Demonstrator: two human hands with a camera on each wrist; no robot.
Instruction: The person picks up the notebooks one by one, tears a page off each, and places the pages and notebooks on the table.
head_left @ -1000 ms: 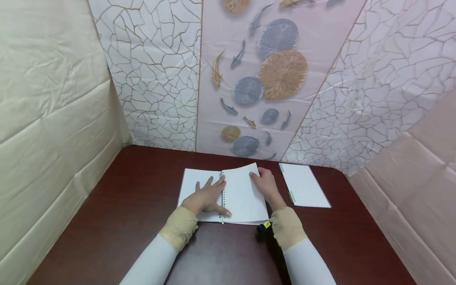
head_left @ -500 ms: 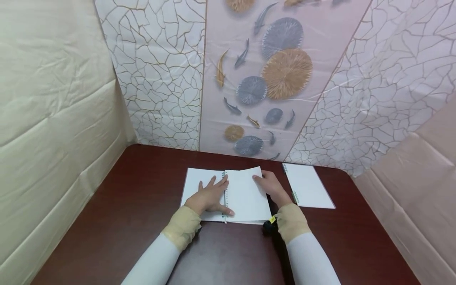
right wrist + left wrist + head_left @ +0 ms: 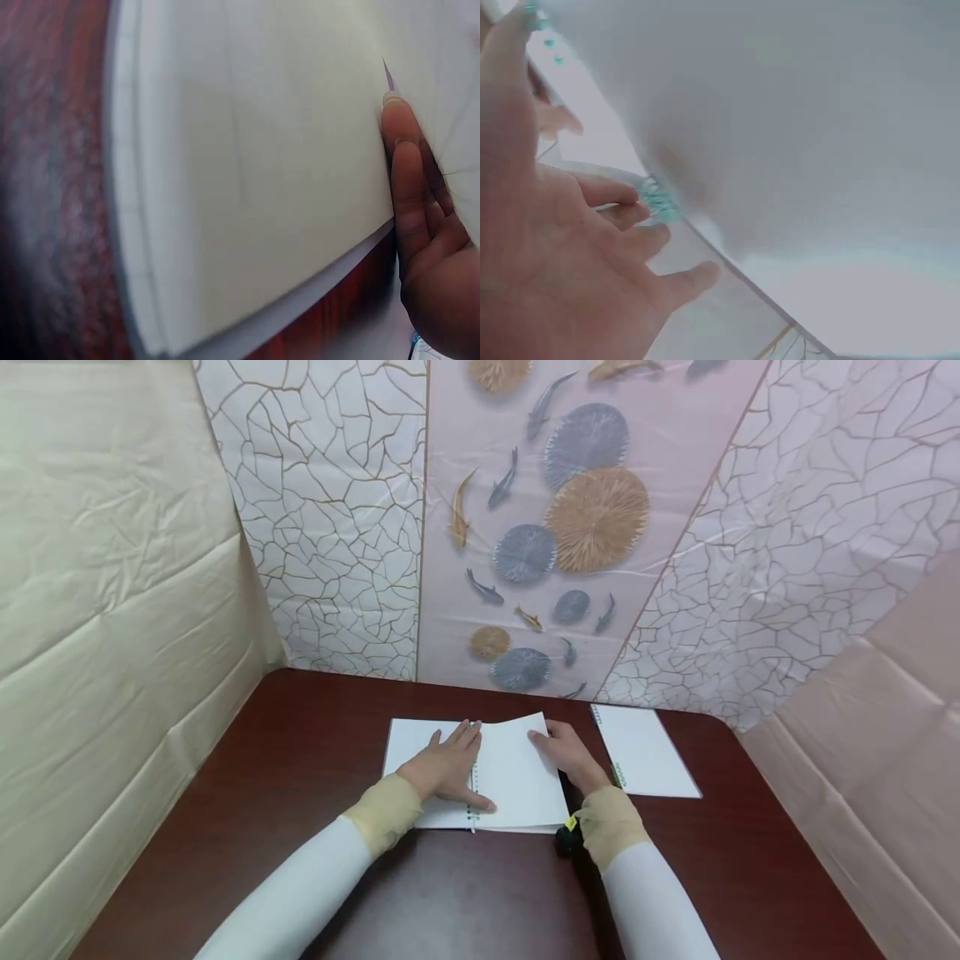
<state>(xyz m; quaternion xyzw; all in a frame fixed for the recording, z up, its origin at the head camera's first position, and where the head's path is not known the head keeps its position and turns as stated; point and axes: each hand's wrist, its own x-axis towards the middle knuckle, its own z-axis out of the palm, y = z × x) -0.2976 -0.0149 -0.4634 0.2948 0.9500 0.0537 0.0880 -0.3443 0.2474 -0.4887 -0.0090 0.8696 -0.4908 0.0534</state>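
An open ring-bound notebook with white pages and green rings lies on the dark red table in the head view. My left hand rests over its binding, fingers extended towards the top and thumb reaching onto the right page. In the left wrist view, that hand has its fingertips close to the green rings. At the upper right corner, my right hand pinches the page edge, thumb on top, and the corner is raised. The right wrist view shows the page beside the right hand, with lower sheets beneath.
A second ring-bound notebook, white with green rings, lies to the right of my right hand. A small black item with a yellow tag sits by the right wrist. Patterned and beige coverings stand around the table.
The left hand's fingers have drawn closer together and its forearm has swung outward to the left. The right hand keeps its pinch on the page corner.
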